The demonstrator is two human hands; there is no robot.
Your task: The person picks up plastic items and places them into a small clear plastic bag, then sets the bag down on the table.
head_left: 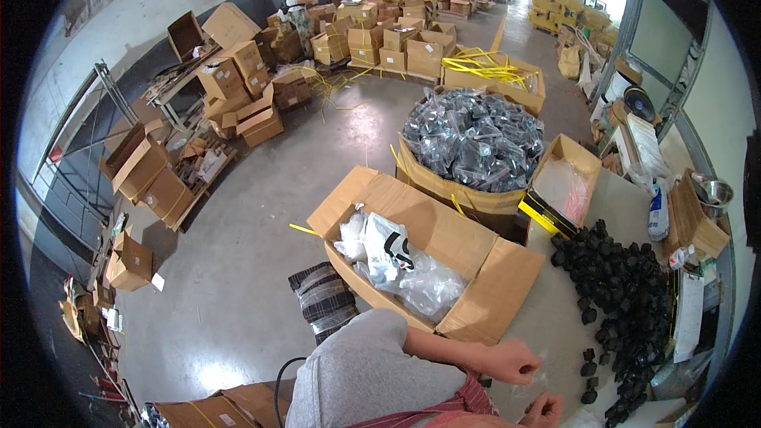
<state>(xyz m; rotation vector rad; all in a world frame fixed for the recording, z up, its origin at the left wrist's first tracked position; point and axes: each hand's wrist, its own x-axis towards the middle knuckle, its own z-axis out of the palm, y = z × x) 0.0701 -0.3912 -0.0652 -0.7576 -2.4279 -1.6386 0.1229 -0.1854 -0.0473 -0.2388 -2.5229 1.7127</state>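
My left hand (511,361) reaches over the pale worktable (555,301), its fingers curled into a pinch. Just below it, near the lower edge, my right hand (544,410) is closed too. Faint clear film seems to lie between the two hands, but I cannot make out what either one grips. To their right spreads a heap of small black parts (622,301), with a few loose ones (588,368) nearest my hands. A large open carton (444,230) stands beyond my left forearm, holding clear plastic bags (428,285) and a white printed bag (386,246).
Behind the carton, a big box is heaped with bagged dark parts (476,139). A smaller carton (564,182) with clear bags adjoins the table. A plaid padded seat (323,301) is at left. Stacked cartons (365,43) and another person (301,4) are farther back.
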